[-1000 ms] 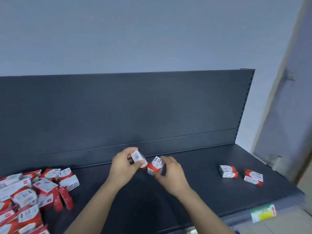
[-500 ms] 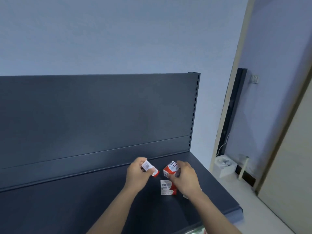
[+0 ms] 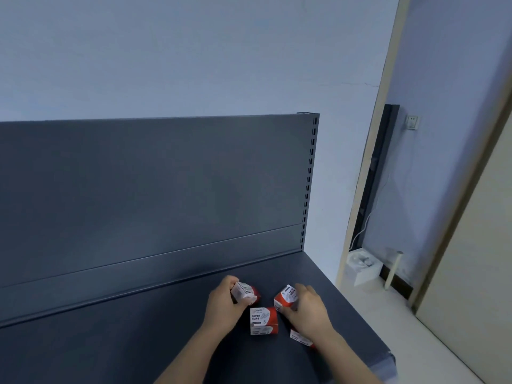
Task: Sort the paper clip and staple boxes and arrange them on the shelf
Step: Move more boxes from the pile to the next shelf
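Note:
My left hand [image 3: 223, 307] grips a small red and white box [image 3: 243, 292] just above the dark grey shelf [image 3: 110, 342]. My right hand [image 3: 307, 311] holds a second red and white box [image 3: 285, 297], tilted. Between the two hands a paper clip box [image 3: 263, 320] marked "PAPER CLIPS" lies flat on the shelf. Another red and white box [image 3: 300, 338] lies on the shelf under my right wrist, mostly hidden.
The shelf's back panel [image 3: 155, 184] rises behind the hands. The shelf's right end [image 3: 385, 356] is close to my right arm. Beyond it are a pale floor, a door frame [image 3: 368, 173] and a white object [image 3: 360, 268] on the floor.
The view has swung right, so the pile of boxes at the left is out of sight. Both hands carried their boxes to the shelf's right end, above the boxes lying there.

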Available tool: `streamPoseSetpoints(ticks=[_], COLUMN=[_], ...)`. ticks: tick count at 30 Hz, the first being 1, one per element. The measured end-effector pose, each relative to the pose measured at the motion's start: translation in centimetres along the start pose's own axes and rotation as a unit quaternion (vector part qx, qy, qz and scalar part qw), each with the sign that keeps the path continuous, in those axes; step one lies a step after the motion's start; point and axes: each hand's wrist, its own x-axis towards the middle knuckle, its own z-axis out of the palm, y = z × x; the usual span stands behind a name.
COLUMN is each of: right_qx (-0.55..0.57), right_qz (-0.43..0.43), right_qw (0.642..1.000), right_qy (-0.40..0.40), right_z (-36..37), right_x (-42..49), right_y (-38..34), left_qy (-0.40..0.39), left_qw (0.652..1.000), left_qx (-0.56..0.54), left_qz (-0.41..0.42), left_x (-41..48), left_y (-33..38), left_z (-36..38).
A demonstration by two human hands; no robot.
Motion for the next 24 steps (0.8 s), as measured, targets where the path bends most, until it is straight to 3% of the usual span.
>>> streamPoseSetpoints(ticks=[5, 8, 11, 18, 24], right_qx=[-0.038, -0.095, -0.110, -0.101, -0.078], right_qz=[-0.040, -0.108, -0.178, -0.290, -0.335], right_qw=[0.998, 0.987, 0.970, 0.941, 0.933], right_qy=[0.022, 0.078, 0.126, 0.146, 0.106], right_z=[-0.3, -0.9, -0.9, 2.0, 6.0], right_x=[-0.1, -0.1, -0.2, -1.3, -4.1], right_y=[-1.5, -3.8, -6.9, -13.5, -19.6], left_qy=[-0.056, 0.033, 0.135, 0.201, 0.194], left_qw=[0.983, 0.945, 0.909, 0.881, 0.871], left_qx=[0.173, 0.312, 0.373, 0.426, 0.450], left_qz=[0.009, 0.090, 0.130, 0.050, -0.031], left_x=[-0.7, -1.3, -2.3, -6.5, -11.0], left_y=[-0.1, 0.6, 1.9, 1.2, -2.4], left_z=[-1.8, -3.4, -5.9, -13.8, -20.0])
